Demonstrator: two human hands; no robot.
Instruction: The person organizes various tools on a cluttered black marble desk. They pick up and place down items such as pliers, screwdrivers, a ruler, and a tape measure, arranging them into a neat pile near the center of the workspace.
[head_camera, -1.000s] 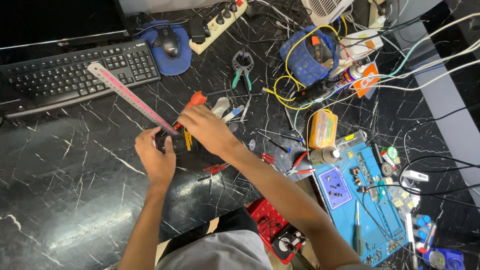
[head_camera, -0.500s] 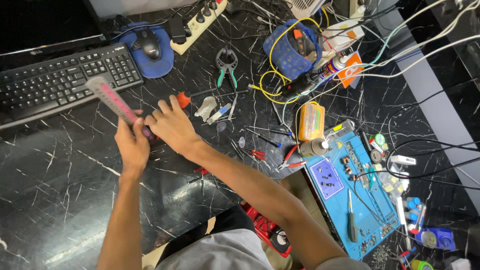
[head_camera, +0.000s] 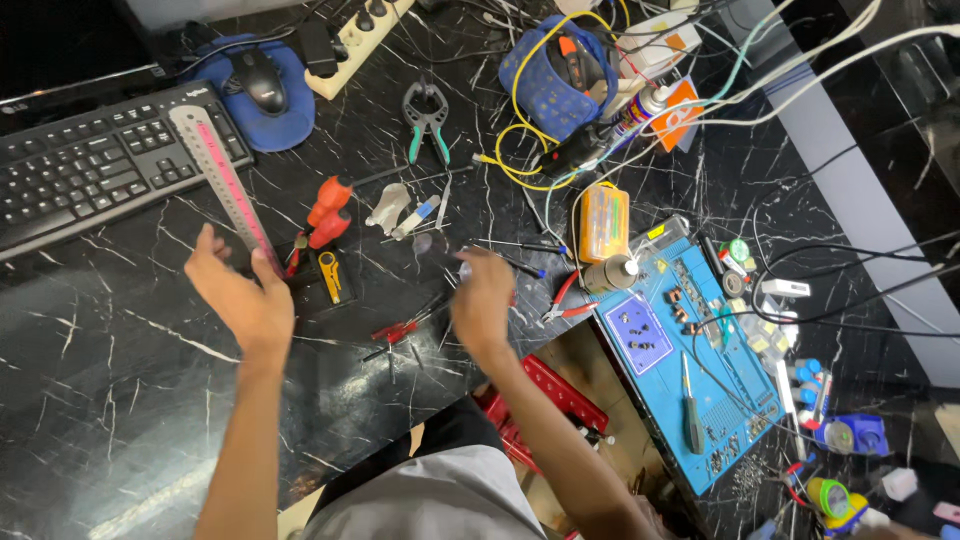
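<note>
My left hand (head_camera: 240, 295) rests palm down on the black marble table (head_camera: 100, 400), fingers spread over the near end of a long metal ruler with a pink strip (head_camera: 222, 180). The ruler slants up towards the black keyboard (head_camera: 90, 170). My right hand (head_camera: 482, 298) is blurred in the middle of the table, fingers curled, near thin screwdrivers (head_camera: 520, 247) and a red-handled screwdriver (head_camera: 400, 328). Whether it holds anything is unclear. Orange-handled tools (head_camera: 330, 200) and a small yellow tool (head_camera: 330, 275) lie between my hands.
A mouse (head_camera: 258, 68) on a blue pad and a power strip (head_camera: 355, 30) lie at the back. Green-handled pliers (head_camera: 425, 115), a blue pouch (head_camera: 555, 70), tangled wires, an orange case (head_camera: 603, 222) and a blue work mat (head_camera: 690, 360) with small parts fill the right side.
My right hand has left the ruler's end and swung right to the middle of the table. My left hand stays by the ruler, its fingers now spread.
</note>
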